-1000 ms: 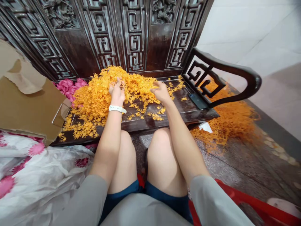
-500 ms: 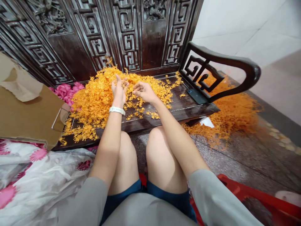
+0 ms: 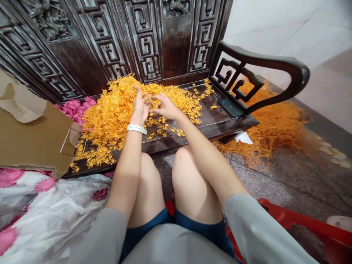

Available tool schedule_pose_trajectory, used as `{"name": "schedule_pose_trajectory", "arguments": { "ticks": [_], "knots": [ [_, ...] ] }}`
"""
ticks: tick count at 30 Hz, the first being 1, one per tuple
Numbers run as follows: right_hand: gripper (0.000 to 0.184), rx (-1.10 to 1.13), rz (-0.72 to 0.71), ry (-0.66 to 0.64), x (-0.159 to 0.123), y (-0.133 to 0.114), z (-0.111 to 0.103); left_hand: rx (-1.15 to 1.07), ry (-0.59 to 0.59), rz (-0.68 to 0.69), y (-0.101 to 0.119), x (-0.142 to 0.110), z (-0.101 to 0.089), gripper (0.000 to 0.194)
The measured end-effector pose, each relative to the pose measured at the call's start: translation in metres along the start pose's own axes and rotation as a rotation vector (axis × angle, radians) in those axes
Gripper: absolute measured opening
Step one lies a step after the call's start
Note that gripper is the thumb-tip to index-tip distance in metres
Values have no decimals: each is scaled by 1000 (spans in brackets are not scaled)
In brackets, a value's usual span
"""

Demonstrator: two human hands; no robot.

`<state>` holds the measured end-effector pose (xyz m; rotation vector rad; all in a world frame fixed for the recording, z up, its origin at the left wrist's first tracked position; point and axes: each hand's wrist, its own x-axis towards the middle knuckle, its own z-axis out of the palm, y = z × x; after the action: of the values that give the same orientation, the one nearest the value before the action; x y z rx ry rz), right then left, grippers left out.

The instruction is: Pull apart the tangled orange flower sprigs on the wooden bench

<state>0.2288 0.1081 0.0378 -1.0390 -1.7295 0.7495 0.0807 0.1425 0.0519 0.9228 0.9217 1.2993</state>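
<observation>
Quick look from my end of the feed: the left hand (image 3: pixel 141 107), with a white watch strap (image 3: pixel 136 128) on its wrist, and the right hand (image 3: pixel 165 107) are now almost fingertip to fingertip, noticeably closer than they were a second ago. The left is raised with its fingers curled, and the right reaches across, fingers bent toward it. There's a thin yellow strand between them, but I can't tell from here if either hand is really gripping it. They're hovering over the yellow-orange sprigs (image 3: pixel 110 117), heaped on the dark carved wooden bench (image 3: pixel 203 128) with loose bits scattered toward my knees. A phone (image 3: pixel 231 107) lies face down by the armrest (image 3: pixel 275 62), and a second orange heap (image 3: pixel 275 124) sits on the speckled stone floor (image 3: pixel 275 179) with a scrap of white paper (image 3: pixel 243 138) just above it. On the left, pink sprigs (image 3: pixel 73 109) sit between the yellow heap and a torn cardboard box (image 3: pixel 33 139); I can't see inside the box. Below that is a crumpled pink-flowered plastic sheet (image 3: pixel 46 205).
</observation>
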Motion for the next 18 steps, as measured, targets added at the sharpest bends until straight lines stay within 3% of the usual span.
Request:
{"name": "schedule_pose_trajectory", "arguments": {
  "ticks": [2,4,8,11,15,18],
  "knots": [
    [38,-40,33,36,2,2,-1,6,-30,-28,2,-1,-4,60],
    [30,-25,67,102,4,4,-3,29,-51,-44,3,-4,-7,58],
    [29,98,159,320,9,10,-5,114,-122,-85,6,-9,-14,59],
    [33,253,296,458,11,16,-7,216,-265,-49,6,-10,-19,58],
    [43,333,374,458,6,18,-11,358,-453,145,3,-9,-20,66],
    [45,271,345,370,3,18,-11,413,-475,200,-4,-7,-13,76]
  ]
}}
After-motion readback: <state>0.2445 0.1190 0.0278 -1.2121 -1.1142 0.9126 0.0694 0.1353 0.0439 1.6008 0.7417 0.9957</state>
